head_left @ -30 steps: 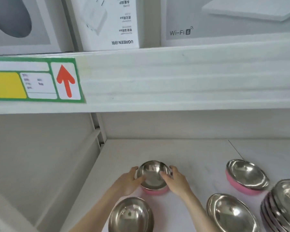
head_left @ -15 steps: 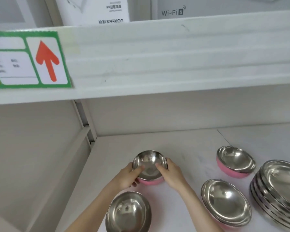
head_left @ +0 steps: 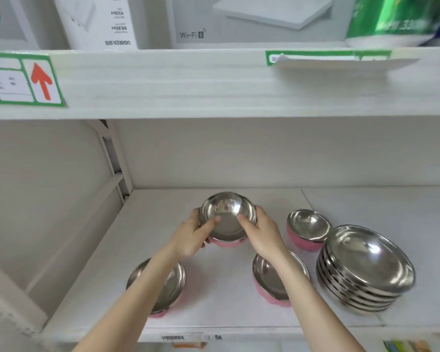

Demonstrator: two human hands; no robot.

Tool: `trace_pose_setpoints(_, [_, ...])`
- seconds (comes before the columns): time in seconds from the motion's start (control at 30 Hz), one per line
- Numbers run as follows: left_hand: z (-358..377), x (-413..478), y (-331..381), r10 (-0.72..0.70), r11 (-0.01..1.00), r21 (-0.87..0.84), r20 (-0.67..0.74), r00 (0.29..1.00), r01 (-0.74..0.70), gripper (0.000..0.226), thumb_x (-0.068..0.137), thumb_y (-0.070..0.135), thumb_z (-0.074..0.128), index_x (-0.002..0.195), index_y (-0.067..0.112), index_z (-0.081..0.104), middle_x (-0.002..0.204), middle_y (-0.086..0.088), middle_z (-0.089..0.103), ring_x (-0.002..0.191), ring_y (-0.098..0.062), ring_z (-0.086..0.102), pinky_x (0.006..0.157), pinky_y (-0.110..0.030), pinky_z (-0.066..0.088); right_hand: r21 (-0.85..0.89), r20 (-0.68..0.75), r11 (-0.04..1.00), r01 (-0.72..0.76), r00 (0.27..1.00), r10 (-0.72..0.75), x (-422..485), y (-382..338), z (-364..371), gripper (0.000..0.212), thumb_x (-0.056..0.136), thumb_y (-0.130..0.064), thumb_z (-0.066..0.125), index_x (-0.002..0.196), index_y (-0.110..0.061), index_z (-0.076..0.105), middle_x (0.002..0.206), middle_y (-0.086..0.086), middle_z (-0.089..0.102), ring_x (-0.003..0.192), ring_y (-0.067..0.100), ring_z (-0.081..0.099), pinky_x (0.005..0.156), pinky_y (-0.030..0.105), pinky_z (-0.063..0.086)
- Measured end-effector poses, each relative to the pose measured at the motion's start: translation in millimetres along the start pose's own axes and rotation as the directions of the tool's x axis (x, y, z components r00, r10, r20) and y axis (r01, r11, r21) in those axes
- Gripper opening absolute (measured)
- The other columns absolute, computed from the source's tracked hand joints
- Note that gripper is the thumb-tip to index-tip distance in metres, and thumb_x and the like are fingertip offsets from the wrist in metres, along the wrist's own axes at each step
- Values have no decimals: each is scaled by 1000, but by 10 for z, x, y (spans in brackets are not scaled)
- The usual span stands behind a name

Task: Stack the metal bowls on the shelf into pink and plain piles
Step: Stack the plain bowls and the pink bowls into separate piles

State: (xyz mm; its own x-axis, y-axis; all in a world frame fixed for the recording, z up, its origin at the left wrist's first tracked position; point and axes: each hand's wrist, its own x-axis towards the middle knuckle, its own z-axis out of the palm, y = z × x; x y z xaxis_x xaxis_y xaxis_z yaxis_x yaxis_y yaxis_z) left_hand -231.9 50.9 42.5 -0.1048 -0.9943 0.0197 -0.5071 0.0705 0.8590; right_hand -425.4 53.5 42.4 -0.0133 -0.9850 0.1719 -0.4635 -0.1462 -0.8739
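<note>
Both hands grip one small pink-sided metal bowl (head_left: 228,219) near the middle of the white shelf (head_left: 214,301). My left hand (head_left: 192,236) holds its left rim with the thumb inside. My right hand (head_left: 261,232) holds its right rim the same way. The bowl tilts toward me, and I cannot tell whether it touches the shelf. Another pink bowl (head_left: 306,228) sits to the right. A pink bowl (head_left: 272,280) lies under my right forearm, and one (head_left: 169,285) under my left forearm. A stack of several plain metal bowls (head_left: 366,268) stands at the right.
The upper shelf board (head_left: 214,82) hangs low over the bowls, carrying a green label with a red arrow (head_left: 40,81). Boxes (head_left: 239,19) stand on top of it. A metal upright (head_left: 114,168) and side wall close off the left.
The held bowl has moved slightly up and away from me, still in both hands. The view has shifted right, showing more of the plain stack.
</note>
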Motion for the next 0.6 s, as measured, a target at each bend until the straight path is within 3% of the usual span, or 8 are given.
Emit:
trace_pose_setpoints(0.1, [234,-143,180,23,1000,-10,-2,1000,-23,46,90,54,53,120,20,46,82,-3,70,57,-3,62,55,-14,47,-32,-33,999,5,999,-6,-195,69,-260,32,91,-44,51,109,-18,54,105,0,64,96,18,59,79,35,46])
trace_pose_setpoints(0.23, [574,-303,338,39,999,-29,32,999,-38,54,86,59,52,124,22,43,88,-5,70,74,-17,67,71,-34,56,-65,-83,998,-17,996,11,-466,220,-561,39,90,-47,50,115,-17,54,113,2,63,109,23,56,84,32,39])
trace_pose_setpoints(0.37, [835,-402,433,29,996,77,73,997,-35,69,75,73,45,122,23,43,88,0,68,83,-18,66,80,-40,54,-89,-112,992,-87,991,77,-682,393,-735,53,91,-48,49,129,-12,47,129,10,57,124,29,49,87,31,34])
trace_pose_setpoints(0.6, [1106,-484,404,-45,983,182,60,997,33,62,82,73,41,115,20,46,91,-2,67,88,-26,64,83,-39,48,-46,-57,987,-155,987,152,-840,613,-755,61,91,-46,50,140,-13,34,141,12,49,129,29,45,97,33,35])
